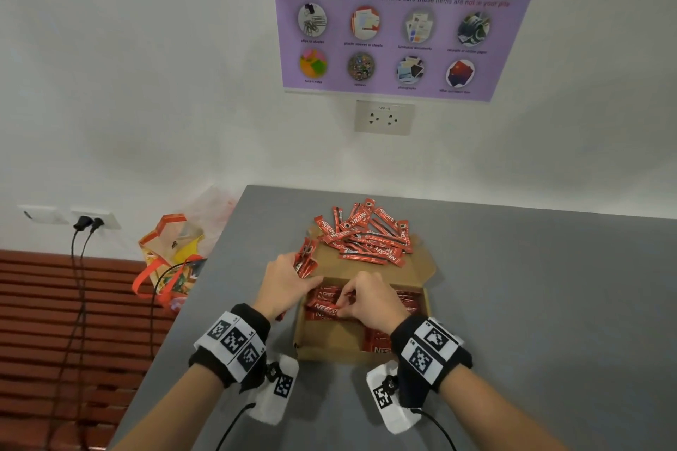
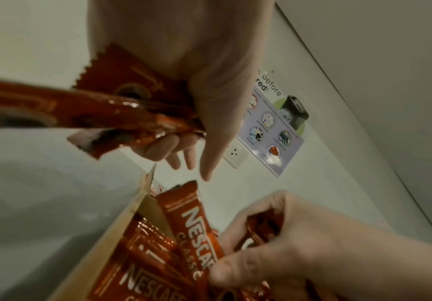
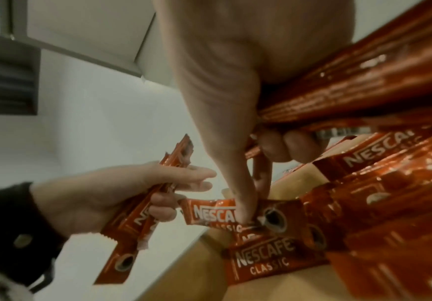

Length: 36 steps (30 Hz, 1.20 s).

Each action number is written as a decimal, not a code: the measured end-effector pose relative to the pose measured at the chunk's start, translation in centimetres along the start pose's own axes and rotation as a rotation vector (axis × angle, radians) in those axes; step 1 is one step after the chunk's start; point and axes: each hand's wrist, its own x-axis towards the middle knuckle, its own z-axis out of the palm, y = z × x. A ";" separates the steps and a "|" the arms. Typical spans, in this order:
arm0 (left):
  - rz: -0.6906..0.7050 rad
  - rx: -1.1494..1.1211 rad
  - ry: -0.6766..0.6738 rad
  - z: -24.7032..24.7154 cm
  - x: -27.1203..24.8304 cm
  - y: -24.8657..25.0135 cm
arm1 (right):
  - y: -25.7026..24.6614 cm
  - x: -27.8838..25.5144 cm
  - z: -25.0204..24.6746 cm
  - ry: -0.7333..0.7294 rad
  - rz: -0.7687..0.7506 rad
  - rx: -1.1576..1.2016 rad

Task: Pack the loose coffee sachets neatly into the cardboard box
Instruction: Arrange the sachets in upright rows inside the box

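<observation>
An open cardboard box [image 1: 329,340] sits on the grey table, partly filled with red coffee sachets [image 1: 326,306] lying in rows. A loose heap of sachets [image 1: 366,234] lies on the box's back flap and the table behind it. My left hand [image 1: 289,282] is at the box's left rim and grips a small bundle of sachets [image 1: 306,258]; the same bundle [image 2: 86,110] shows in the left wrist view. My right hand [image 1: 366,298] is inside the box, holding several sachets [image 3: 351,85] in its curled fingers while its thumb presses on a sachet [image 3: 209,213] in the row.
A colourful bag [image 1: 172,260] with an orange strap stands on the floor left of the table [image 1: 531,304]. Cables [image 1: 78,267] hang from wall sockets at far left. A poster [image 1: 395,18] and an outlet [image 1: 384,117] are on the wall behind.
</observation>
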 end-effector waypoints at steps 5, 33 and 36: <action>-0.004 0.113 -0.015 0.8 0.0 -0.6 | -0.8 0.7 0.4 -0.058 -0.058 -0.234; -0.036 0.296 -0.152 1.6 0.8 -1.5 | -1.9 2.5 1.4 -0.127 -0.138 -0.492; -0.021 0.304 -0.144 1.6 0.7 -1.5 | -1.9 2.5 1.5 -0.127 -0.140 -0.493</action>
